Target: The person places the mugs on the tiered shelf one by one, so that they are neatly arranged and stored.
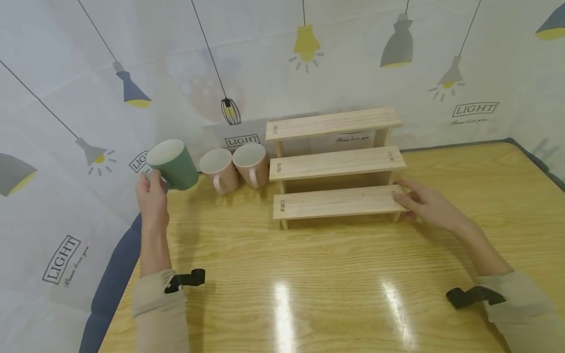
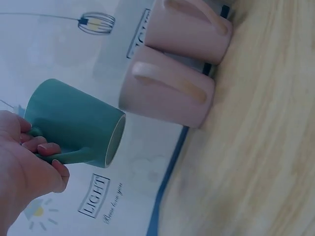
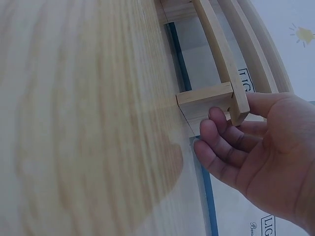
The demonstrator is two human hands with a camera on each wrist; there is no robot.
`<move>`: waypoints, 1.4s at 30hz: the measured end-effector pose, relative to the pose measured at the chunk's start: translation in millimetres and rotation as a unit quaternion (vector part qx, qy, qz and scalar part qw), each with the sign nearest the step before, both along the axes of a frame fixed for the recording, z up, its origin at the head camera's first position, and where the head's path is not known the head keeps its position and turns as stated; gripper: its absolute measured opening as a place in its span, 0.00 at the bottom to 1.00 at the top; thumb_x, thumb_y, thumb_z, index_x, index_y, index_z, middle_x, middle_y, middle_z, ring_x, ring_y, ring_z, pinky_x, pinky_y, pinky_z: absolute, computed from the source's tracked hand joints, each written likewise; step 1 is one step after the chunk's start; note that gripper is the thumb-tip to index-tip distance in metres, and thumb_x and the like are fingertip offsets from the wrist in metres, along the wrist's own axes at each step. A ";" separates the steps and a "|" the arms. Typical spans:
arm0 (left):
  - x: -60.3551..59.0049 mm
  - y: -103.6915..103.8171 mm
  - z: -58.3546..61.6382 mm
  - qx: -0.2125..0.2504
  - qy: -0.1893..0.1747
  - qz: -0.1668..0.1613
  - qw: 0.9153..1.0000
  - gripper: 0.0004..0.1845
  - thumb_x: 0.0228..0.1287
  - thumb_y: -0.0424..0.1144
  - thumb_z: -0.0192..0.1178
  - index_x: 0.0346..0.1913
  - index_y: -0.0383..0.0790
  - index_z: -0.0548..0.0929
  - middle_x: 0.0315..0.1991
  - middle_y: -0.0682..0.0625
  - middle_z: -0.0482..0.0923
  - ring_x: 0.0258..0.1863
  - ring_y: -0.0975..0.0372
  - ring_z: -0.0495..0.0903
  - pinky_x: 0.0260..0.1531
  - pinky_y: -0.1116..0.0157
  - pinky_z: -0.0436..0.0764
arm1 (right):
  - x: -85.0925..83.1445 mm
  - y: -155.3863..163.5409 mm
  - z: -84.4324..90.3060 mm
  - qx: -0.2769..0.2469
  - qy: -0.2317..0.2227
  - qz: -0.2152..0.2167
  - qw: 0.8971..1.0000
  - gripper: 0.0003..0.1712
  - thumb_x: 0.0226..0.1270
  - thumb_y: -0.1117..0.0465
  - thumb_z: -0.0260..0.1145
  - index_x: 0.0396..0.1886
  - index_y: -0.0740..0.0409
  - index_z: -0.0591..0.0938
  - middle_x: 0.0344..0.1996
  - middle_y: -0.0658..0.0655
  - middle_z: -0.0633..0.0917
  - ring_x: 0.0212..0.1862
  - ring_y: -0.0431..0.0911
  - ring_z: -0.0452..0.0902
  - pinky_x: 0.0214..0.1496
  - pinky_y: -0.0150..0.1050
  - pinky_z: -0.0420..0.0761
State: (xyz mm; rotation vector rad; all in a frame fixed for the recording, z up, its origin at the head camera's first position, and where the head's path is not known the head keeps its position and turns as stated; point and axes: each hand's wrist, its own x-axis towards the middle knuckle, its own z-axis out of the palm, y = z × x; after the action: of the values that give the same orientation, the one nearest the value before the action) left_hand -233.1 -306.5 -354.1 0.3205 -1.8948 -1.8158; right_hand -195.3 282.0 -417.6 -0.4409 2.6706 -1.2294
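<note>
A green mug (image 1: pixel 180 168) is held by its handle in my left hand (image 1: pixel 153 196), raised above the table's back left. In the left wrist view the fingers curl round the handle of the green mug (image 2: pixel 74 120), and its base shows. Two pink mugs (image 1: pixel 223 175) stand side by side just right of it, handles facing me. My right hand (image 1: pixel 425 203) grips the right end of the lowest board of a three-tier wooden shelf (image 1: pixel 335 202). In the right wrist view, the thumb lies on top of that board (image 3: pixel 221 49) and the fingers curl beneath its end.
The wooden table (image 1: pixel 247 274) carries the mugs and shelf near its back edge. Behind them hangs a white cloth (image 1: pixel 265 59) printed with lamps, and it also runs along the left side. A dark blue edge (image 1: pixel 116 264) borders the table at left.
</note>
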 end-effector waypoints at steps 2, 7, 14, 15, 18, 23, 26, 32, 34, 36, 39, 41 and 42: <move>2.7 5.7 6.6 0.000 0.019 -0.004 1.000 0.16 0.78 0.40 0.47 0.27 0.45 0.63 0.22 0.55 0.59 0.22 0.64 0.57 0.26 0.69 0.60 | 0.1 0.0 0.1 -0.002 -0.001 0.000 1.000 0.37 0.81 0.49 0.52 0.77 0.68 0.56 0.49 0.72 0.83 0.38 0.51 0.86 0.41 0.45 0.83; 5.6 18.8 19.3 0.010 0.072 -0.028 0.997 0.16 0.78 0.38 0.48 0.27 0.44 0.65 0.21 0.54 0.59 0.22 0.62 0.56 0.31 0.67 0.60 | 0.1 0.0 -0.2 -0.005 -0.001 0.001 1.000 0.37 0.81 0.50 0.52 0.77 0.69 0.55 0.50 0.74 0.83 0.37 0.50 0.85 0.41 0.45 0.83; 8.6 40.8 35.7 0.016 0.139 -0.077 0.987 0.18 0.78 0.35 0.49 0.24 0.44 0.62 0.19 0.53 0.56 0.24 0.60 0.54 0.35 0.63 0.59 | -0.5 0.8 -1.9 -0.005 0.006 0.002 1.000 0.37 0.81 0.50 0.52 0.77 0.69 0.56 0.49 0.73 0.83 0.37 0.50 0.85 0.41 0.44 0.84; 8.8 44.3 38.1 0.016 0.147 -0.085 0.985 0.19 0.78 0.35 0.48 0.24 0.44 0.62 0.19 0.53 0.56 0.24 0.60 0.54 0.35 0.64 0.59 | -0.7 0.9 -2.1 -0.005 0.006 0.002 1.000 0.37 0.81 0.50 0.52 0.77 0.69 0.56 0.49 0.73 0.83 0.37 0.50 0.85 0.41 0.44 0.84; 8.6 54.5 43.9 0.018 0.172 -0.110 0.979 0.20 0.78 0.33 0.47 0.23 0.43 0.61 0.18 0.53 0.55 0.23 0.59 0.52 0.34 0.64 0.58 | -1.5 1.2 -2.5 -0.004 0.006 0.000 1.000 0.37 0.81 0.50 0.52 0.77 0.69 0.56 0.48 0.71 0.84 0.37 0.49 0.85 0.40 0.44 0.83; 8.9 71.8 51.6 0.028 0.190 -0.146 0.970 0.19 0.78 0.33 0.47 0.24 0.43 0.61 0.20 0.52 0.55 0.25 0.59 0.52 0.35 0.65 0.57 | -2.8 1.5 -2.5 -0.007 0.001 -0.002 1.000 0.37 0.81 0.50 0.53 0.77 0.69 0.56 0.45 0.66 0.85 0.33 0.49 0.84 0.37 0.43 0.83; 8.8 82.7 56.3 0.027 0.191 -0.157 0.969 0.18 0.78 0.34 0.47 0.24 0.44 0.62 0.21 0.51 0.57 0.26 0.58 0.54 0.36 0.65 0.58 | -3.6 1.5 -2.8 -0.007 0.001 -0.002 1.000 0.37 0.81 0.51 0.53 0.77 0.69 0.56 0.44 0.64 0.86 0.32 0.49 0.84 0.36 0.42 0.83; 5.2 106.4 65.4 0.034 0.198 -0.175 0.964 0.17 0.76 0.32 0.47 0.25 0.44 0.65 0.21 0.51 0.59 0.27 0.59 0.58 0.36 0.65 0.60 | -4.1 1.8 -3.7 0.001 0.008 -0.003 1.000 0.36 0.81 0.51 0.53 0.77 0.68 0.57 0.40 0.61 0.86 0.32 0.49 0.82 0.35 0.41 0.81; 3.5 114.9 67.5 0.044 0.202 -0.186 0.961 0.16 0.76 0.32 0.47 0.25 0.44 0.66 0.21 0.51 0.59 0.27 0.59 0.58 0.36 0.65 0.60 | -4.3 1.8 -3.6 0.002 0.009 -0.003 1.000 0.36 0.81 0.51 0.53 0.77 0.68 0.57 0.39 0.60 0.86 0.32 0.49 0.82 0.35 0.41 0.81; 0.9 123.6 68.8 0.047 0.206 -0.200 0.957 0.16 0.76 0.32 0.47 0.25 0.44 0.65 0.21 0.51 0.58 0.27 0.59 0.57 0.36 0.65 0.60 | -4.6 2.0 -3.7 0.002 0.007 -0.004 1.000 0.36 0.81 0.51 0.53 0.77 0.67 0.57 0.39 0.60 0.86 0.32 0.49 0.82 0.35 0.41 0.81; -3.6 136.7 69.0 0.040 0.201 -0.214 0.955 0.16 0.77 0.33 0.47 0.26 0.44 0.65 0.21 0.51 0.57 0.27 0.59 0.56 0.36 0.65 0.59 | -4.6 2.3 -4.1 -0.002 0.004 -0.006 1.000 0.36 0.81 0.50 0.53 0.77 0.67 0.57 0.42 0.62 0.86 0.33 0.49 0.82 0.35 0.42 0.81; -6.6 145.7 68.7 0.038 0.198 -0.224 0.954 0.15 0.77 0.34 0.47 0.27 0.44 0.65 0.21 0.52 0.57 0.27 0.60 0.57 0.36 0.65 0.59 | -4.4 2.5 -4.5 -0.003 0.005 -0.006 1.000 0.36 0.81 0.51 0.53 0.77 0.68 0.56 0.43 0.64 0.86 0.33 0.49 0.82 0.35 0.41 0.81; -7.9 150.1 68.3 0.041 0.195 -0.229 0.953 0.15 0.78 0.34 0.47 0.27 0.44 0.65 0.22 0.52 0.57 0.27 0.60 0.57 0.36 0.64 0.60 | -4.2 2.4 -4.5 -0.004 0.005 -0.006 1.000 0.36 0.81 0.51 0.53 0.77 0.68 0.56 0.44 0.64 0.85 0.33 0.48 0.82 0.35 0.41 0.81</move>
State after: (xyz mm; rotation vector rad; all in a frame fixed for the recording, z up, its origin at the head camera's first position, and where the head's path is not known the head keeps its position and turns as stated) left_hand -241.1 -156.5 -285.8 -0.4647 -1.7029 -2.0594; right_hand -199.4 284.4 -422.1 -0.4332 2.6825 -1.2438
